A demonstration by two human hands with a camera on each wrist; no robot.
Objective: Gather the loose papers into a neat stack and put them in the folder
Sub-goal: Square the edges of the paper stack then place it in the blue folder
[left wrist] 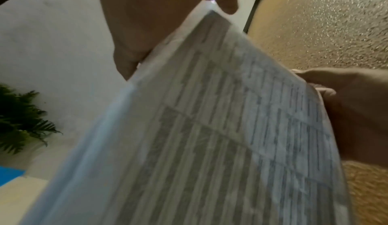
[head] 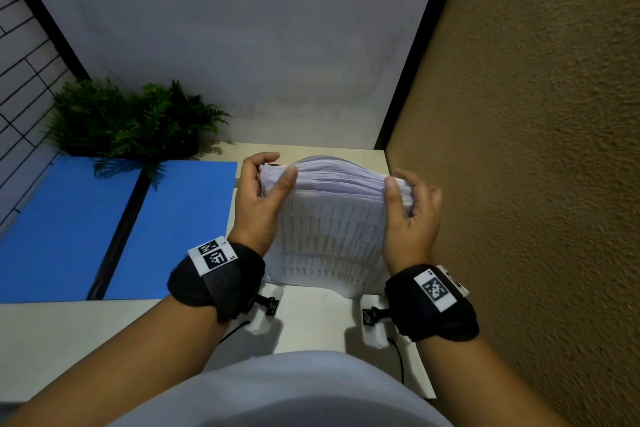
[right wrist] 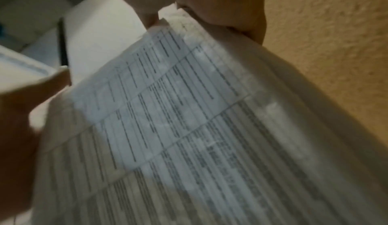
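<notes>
A thick stack of printed papers (head: 332,218) stands on its lower edge on the pale table, its top edge bowed upward. My left hand (head: 266,191) grips the stack's left side, thumb across the printed front and fingers behind. On the opposite side my right hand (head: 405,204) grips it the same way. The open blue folder (head: 69,225) lies flat on the table to the left, a black spine down its middle. Both wrist views are filled by the printed sheets (left wrist: 220,129) (right wrist: 189,120), blurred.
A green fern-like plant (head: 131,118) sits at the back left, overhanging the folder's far edge. A rough brown wall (head: 536,149) runs close along the table's right side. A grey partition (head: 242,45) stands behind. The table edge (head: 104,340) is near my body.
</notes>
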